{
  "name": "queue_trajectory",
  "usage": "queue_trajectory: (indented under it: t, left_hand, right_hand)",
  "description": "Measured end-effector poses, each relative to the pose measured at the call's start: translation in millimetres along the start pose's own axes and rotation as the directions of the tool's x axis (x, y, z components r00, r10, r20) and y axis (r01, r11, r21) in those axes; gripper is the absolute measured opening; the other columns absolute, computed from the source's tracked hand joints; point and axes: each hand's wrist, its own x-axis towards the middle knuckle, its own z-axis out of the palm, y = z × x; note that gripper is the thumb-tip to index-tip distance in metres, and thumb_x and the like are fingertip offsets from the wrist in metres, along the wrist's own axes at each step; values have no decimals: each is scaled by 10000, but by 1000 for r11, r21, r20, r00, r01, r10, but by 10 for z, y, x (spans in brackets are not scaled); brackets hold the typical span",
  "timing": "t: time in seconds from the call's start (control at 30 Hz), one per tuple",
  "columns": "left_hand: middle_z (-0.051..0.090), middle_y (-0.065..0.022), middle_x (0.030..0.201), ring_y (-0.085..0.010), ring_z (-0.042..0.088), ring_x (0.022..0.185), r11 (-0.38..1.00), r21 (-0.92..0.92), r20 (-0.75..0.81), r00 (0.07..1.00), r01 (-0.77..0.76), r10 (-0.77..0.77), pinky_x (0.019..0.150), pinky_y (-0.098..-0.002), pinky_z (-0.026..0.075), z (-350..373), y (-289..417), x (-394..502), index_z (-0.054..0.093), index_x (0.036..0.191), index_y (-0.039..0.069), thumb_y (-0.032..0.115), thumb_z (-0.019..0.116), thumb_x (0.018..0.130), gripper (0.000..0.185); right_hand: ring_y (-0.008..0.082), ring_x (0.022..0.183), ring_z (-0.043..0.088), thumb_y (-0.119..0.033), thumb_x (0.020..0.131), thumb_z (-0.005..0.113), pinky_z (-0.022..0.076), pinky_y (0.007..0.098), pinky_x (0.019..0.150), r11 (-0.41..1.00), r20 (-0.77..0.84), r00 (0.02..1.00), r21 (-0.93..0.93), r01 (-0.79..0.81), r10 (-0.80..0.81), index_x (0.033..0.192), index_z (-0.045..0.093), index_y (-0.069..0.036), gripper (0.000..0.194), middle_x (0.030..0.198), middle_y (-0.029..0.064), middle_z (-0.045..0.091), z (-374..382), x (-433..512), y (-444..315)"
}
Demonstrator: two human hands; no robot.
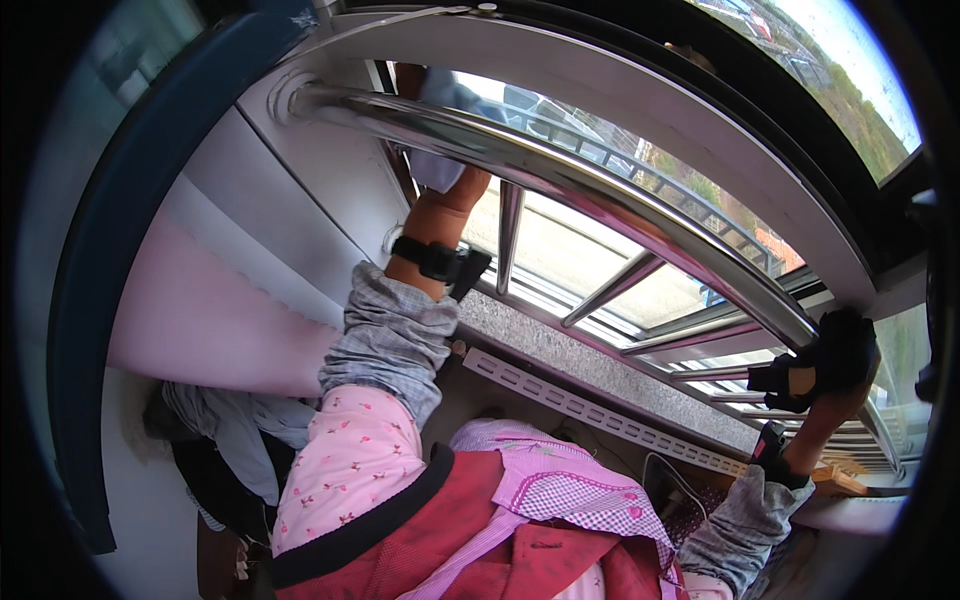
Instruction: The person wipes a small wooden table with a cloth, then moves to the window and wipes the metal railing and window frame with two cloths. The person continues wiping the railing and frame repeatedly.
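My left hand (pixel 469 186) reaches behind a polished metal guard rail (pixel 525 154) and holds a pale blue cloth (pixel 436 169) up to the window glass (pixel 570 240). The rail hides part of that hand and its fingers; the cloth above it is blurred. A black strap with a device (pixel 431 257) circles the left wrist. At the right, my right hand (pixel 844 367), with a black covering over much of it, grips the same rail near its bend. Thin metal bars (pixel 510 240) run down from the rail to the window's lower part.
Below the window runs a speckled stone sill (pixel 540 341), with a white slotted radiator cover (pixel 570 401) under it. A pink and white curtain (pixel 217 307) hangs at the left. Folded clothes (pixel 232 427) lie below it. A white cable (pixel 675 469) loops near the floor.
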Motion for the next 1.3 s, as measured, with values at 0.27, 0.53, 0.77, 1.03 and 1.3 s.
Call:
queue_trajectory:
  t: [0.27, 0.53, 0.77, 1.03, 1.3]
  left_hand:
    - [472, -124, 1487, -378, 377, 1420, 995, 37, 195, 977, -92, 83, 1179, -502, 303, -255, 160, -373, 500, 1444, 195, 362, 587, 954, 525]
    - [549, -233, 1282, -403, 579, 1150, 948, 155, 233, 923, 277, -308, 966, -494, 479, -872, 589, -866, 536, 1246, 24, 264, 619, 955, 386]
    - [676, -103, 1063, -169, 655, 965, 874, -260, 98, 912, 409, -398, 878, -278, 511, -972, 1459, -845, 624, 1193, -3, 117, 596, 988, 239]
    - [673, -151, 1148, -243, 662, 1049, 615, -602, -6, 767, 510, -642, 950, -345, 513, -428, 1780, -318, 652, 1149, -30, 39, 699, 894, 269]
    - [507, -159, 1445, -300, 511, 1325, 989, 127, -89, 994, 71, -60, 1134, -464, 386, 218, 1530, -161, 385, 1492, 52, 292, 633, 970, 625]
  right_hand:
    - [225, 1171, 613, -114, 982, 550, 481, 365, 1041, 987, -4, 996, -138, -83, 84, 1419, 486, 29, 465, 1305, 153, 620, -12, 11, 116]
    - [199, 1126, 640, -95, 962, 597, 471, 339, 1025, 997, -230, 973, 73, 7, 10, 1364, 558, -3, 415, 1257, 107, 661, 187, -12, -66]
    - [195, 1086, 667, -107, 936, 636, 495, 334, 970, 984, -260, 964, -176, 9, -56, 1315, 603, -46, 386, 1192, 94, 700, 216, 7, -261]
    - [239, 1062, 689, -152, 947, 616, 510, 350, 940, 994, -263, 961, -97, 58, -81, 1290, 614, -46, 359, 1150, 114, 712, 228, 34, -329]
    - [211, 1113, 647, -121, 978, 584, 474, 345, 1010, 987, -240, 966, -144, 67, -100, 1333, 576, 3, 377, 1234, 108, 673, 205, -7, -328]
